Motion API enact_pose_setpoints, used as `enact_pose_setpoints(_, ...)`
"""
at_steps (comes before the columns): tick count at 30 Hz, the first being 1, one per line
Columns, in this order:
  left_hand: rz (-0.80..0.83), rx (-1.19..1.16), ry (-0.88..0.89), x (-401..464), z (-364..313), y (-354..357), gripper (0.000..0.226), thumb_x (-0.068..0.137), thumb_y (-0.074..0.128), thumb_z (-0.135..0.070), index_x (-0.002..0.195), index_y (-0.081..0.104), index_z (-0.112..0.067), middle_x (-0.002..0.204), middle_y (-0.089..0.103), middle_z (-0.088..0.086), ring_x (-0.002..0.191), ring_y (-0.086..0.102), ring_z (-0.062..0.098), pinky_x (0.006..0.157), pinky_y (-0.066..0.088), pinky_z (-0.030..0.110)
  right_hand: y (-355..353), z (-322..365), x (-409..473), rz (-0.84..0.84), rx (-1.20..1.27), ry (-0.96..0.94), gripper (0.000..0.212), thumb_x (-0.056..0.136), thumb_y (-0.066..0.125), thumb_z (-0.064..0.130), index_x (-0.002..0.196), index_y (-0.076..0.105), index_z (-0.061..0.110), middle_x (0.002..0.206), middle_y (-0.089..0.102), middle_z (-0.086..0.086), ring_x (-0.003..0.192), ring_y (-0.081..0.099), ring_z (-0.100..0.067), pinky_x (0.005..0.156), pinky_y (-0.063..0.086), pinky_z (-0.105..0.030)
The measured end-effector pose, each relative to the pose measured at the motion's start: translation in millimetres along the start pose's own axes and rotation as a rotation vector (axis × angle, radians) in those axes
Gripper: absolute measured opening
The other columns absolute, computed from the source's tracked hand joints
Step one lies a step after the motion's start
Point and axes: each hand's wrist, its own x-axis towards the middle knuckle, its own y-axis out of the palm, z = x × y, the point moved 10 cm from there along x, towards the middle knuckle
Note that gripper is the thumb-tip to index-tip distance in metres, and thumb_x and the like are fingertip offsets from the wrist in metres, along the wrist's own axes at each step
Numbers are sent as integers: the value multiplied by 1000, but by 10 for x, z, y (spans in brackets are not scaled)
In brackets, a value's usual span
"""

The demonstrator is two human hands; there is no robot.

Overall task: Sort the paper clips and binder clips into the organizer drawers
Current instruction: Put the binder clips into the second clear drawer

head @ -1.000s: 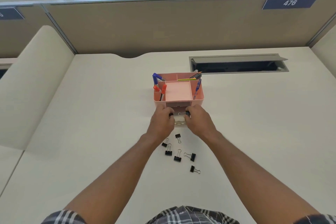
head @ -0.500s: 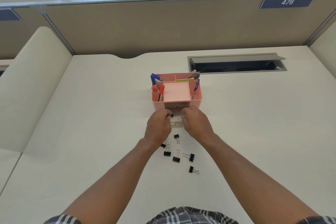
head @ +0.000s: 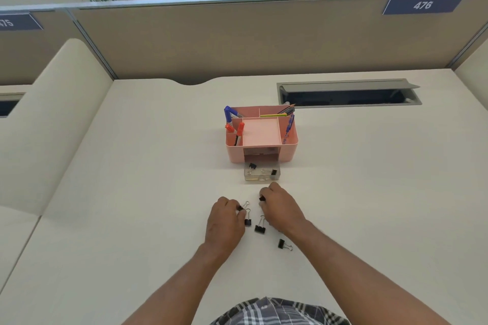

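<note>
The cream bench (head: 132, 192) fills the view, boxed in by tan cubicle panels (head: 237, 42) with a "476" plate (head: 422, 5), plants peeking over the top and an open cable hatch (head: 348, 95) set into the surface. Mid-bench sits the pink organizer (head: 289, 152), pens and pencils standing in its top compartments, and its clear drawer (head: 261, 173) is pulled out in front with two binder clips (head: 272, 172) lying inside. This looks like the pick-up step: both hands are down among the loose binder clips (head: 260, 228) near the person. The left hand (head: 224, 221) has its fingers closed on a black clip (head: 240, 207) with wire handles poking out; the right hand (head: 281, 207) pinches another black clip (head: 261, 198) at its fingertips. Three clips lie free between and just behind the hands, and another may be hidden under the right hand. No paper clips show. Next, presumably, a short carry forward and a drop into the open drawer, releasing cleanly over it.
</note>
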Motion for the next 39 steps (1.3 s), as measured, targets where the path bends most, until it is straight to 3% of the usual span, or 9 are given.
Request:
enact_pose_setpoints(8, 51, 26, 61, 91, -116, 42, 8, 89, 50, -11, 89, 58, -13, 84, 53, -2, 77, 45, 16, 66, 30, 24, -123, -127, -16, -23, 89, 72, 17, 90, 50, 14, 102, 61, 10, 107, 55, -5, 86, 56, -24, 76, 49, -35)
enact_pose_setpoints(13, 71, -220, -95, 180, -41, 2, 9, 87, 55, -13, 90, 61, -18, 79, 62, -7, 73, 59, 12, 70, 52, 31, -473, -97, 35, -162, 179, 21, 28, 89, 56, 13, 116, 61, 16, 113, 57, 1, 95, 58, -18, 82, 50, -30)
enact_pose_setpoints(19, -66, -453, -129, 586, -367, -388, 4, 87, 64, -16, 85, 66, -18, 76, 65, -9, 72, 60, 2, 61, 43, 6, -843, -47, 281, -271, 182, -23, 23, 88, 56, 6, 107, 64, 15, 105, 62, 2, 94, 57, -16, 78, 50, -30)
enact_pose_setpoints(22, -62, -440, -131, 793, -481, -408, 4, 86, 63, -16, 85, 66, -18, 76, 65, -9, 73, 60, 5, 60, 43, 10, -889, 3, 400, -267, 145, -49, 21, 86, 54, 3, 101, 65, 12, 102, 62, -3, 90, 57, -19, 72, 50, -32)
enact_pose_setpoints(27, -31, -383, -142, 927, -496, -294, 5, 88, 62, -19, 90, 67, -20, 82, 66, -7, 79, 62, 11, 71, 53, 29, -849, 21, 514, -236, 108, -55, 20, 88, 52, 4, 100, 67, 9, 101, 64, -7, 89, 59, -23, 71, 50, -33)
enact_pose_setpoints(32, -50, -423, -100, 742, -446, -350, 10, 90, 58, -16, 92, 66, -22, 86, 65, -11, 77, 61, 4, 69, 49, 20, -883, 18, 341, -245, 155, -70, 17, 91, 52, 8, 98, 67, 10, 98, 65, -5, 87, 59, -21, 73, 52, -38)
enact_pose_setpoints(34, -46, -394, -41, 565, -396, -371, 12, 89, 58, -14, 91, 64, -23, 88, 64, -13, 75, 58, 1, 68, 45, 14, -817, -21, 216, -177, 144, -52, 15, 90, 51, 10, 89, 66, 13, 89, 64, -2, 81, 58, -20, 71, 51, -37)
enact_pose_setpoints(36, 7, -329, -14, 351, -270, -290, 15, 88, 58, -15, 98, 63, -25, 91, 62, -12, 74, 57, 2, 72, 48, 20, -629, -111, 80, -13, 93, 7, 14, 90, 52, 16, 84, 65, 17, 85, 64, 2, 80, 58, -20, 72, 51, -37)
enact_pose_setpoints(39, 152, -180, -59, 39, -9, -28, 26, 87, 61, -28, 113, 58, -26, 102, 56, -10, 90, 56, 7, 84, 50, 30, -318, -333, -171, 202, 40, 134, 12, 90, 62, 30, 95, 67, 21, 96, 64, 3, 88, 59, -18, 77, 50, -32)
